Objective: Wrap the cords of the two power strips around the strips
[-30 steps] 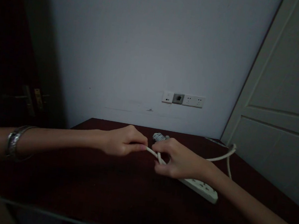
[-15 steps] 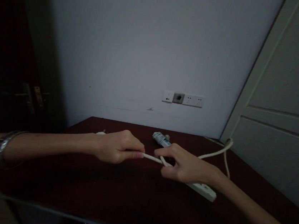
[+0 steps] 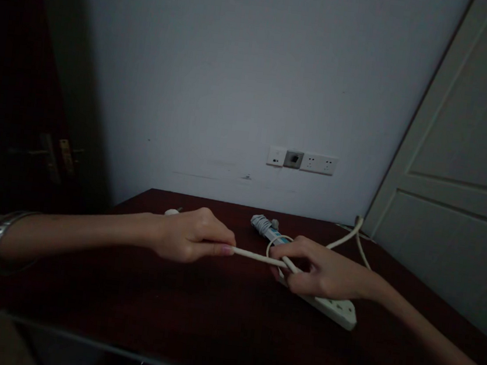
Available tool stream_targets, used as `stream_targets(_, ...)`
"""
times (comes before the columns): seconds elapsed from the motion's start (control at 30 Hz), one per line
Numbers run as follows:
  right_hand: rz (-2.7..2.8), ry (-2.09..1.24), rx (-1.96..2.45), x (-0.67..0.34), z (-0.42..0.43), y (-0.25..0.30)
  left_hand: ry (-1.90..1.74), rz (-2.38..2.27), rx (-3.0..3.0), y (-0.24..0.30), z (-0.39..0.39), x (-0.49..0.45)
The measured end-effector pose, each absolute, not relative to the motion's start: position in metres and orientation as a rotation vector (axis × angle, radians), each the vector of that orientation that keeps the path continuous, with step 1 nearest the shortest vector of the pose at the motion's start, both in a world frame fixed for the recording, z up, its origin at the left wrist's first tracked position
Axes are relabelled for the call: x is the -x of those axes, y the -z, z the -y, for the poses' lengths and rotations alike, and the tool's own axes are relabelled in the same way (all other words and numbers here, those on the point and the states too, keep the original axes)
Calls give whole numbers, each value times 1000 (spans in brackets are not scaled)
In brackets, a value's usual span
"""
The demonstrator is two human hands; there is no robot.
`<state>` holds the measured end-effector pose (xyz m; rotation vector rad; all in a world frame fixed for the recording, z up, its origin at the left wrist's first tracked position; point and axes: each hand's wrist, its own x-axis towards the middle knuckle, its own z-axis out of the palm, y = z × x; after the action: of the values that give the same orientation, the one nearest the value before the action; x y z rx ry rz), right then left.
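A white power cord (image 3: 256, 256) runs nearly straight between my two hands above the dark table. My left hand (image 3: 196, 235) pinches it between thumb and fingers. My right hand (image 3: 311, 266) is closed around the cord, where one strand crosses another and a thin loop shows behind the fingers. Below my right hand lies a white power strip (image 3: 336, 312), partly covered by it. A white plug (image 3: 172, 212) sits behind my left wrist, largely hidden. Another stretch of cord rises behind my right wrist and bends over at the table's back right.
Behind my right hand lies a bundle of grey wound cable (image 3: 260, 224) with a blue-and-white part. The dark red table (image 3: 193, 317) meets a wall with a row of sockets (image 3: 302, 160). A pale panelled door (image 3: 459, 219) stands at the right, and a dark door at the left.
My right hand has moved right along the cord, away from my left hand, so a longer stretch shows between them. A loop now shows by the right fingers. The cord's back bend has shifted left.
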<state>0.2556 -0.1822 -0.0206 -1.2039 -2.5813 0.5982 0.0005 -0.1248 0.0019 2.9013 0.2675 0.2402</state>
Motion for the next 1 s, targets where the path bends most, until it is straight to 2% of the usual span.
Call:
stream_targets(0.3,2536,-573,1262,-279,183,28,-228,-300,-2901,-1,124,1)
stream_targets(1.0,2418,-936,1260,-293,193,43,-86,-270,-2940,6,127,4)
